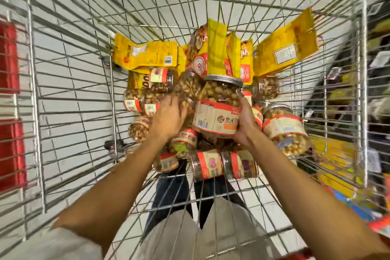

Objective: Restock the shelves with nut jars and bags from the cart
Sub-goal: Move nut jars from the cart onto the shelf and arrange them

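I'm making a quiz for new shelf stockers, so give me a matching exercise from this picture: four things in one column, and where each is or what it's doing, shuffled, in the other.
1. right hand
2. left hand
3. yellow foil nut bags
4. silver screw lid

A. lean at the far end of the wire cart
B. grips the large clear plastic nut jar
C. caps the held jar
D. reaches onto the pile of lying jars

Pairs: 1-B, 2-D, 3-A, 4-C

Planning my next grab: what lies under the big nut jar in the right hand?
Beneath the nut jar, gripped by the right hand, smaller nut jars lie on their sides in the cart. The spot directly below is covered by the jar itself.
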